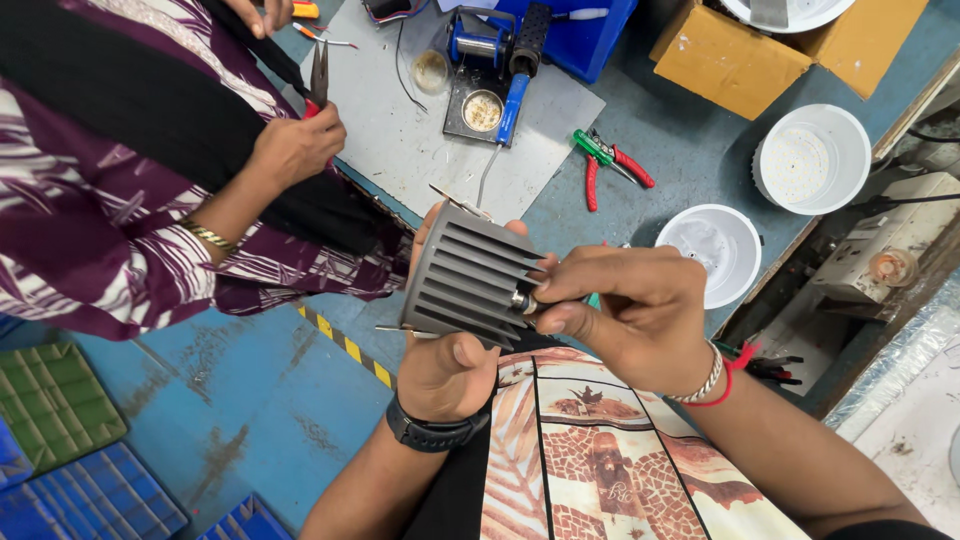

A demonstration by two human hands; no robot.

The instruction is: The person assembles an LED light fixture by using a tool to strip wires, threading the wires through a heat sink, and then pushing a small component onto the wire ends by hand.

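My left hand [447, 368] grips a grey finned metal heat sink [465, 275] from below, thumb across its lower edge. My right hand [630, 310] pinches a small silver cylindrical part [522, 298] at the heat sink's right side, between thumb and forefinger. Thin metal leads stick out at the heat sink's top and lower left. The heat sink is held in the air above the bench edge.
A co-worker in a purple patterned sleeve holds black pliers [319, 75] with a hand [295, 148] at the upper left. On the blue bench lie a grey mat [400, 140], a soldering iron stand [480, 100], red-green cutters [605, 160], two white round lamp housings [812, 160] [712, 250] and cardboard boxes [735, 60].
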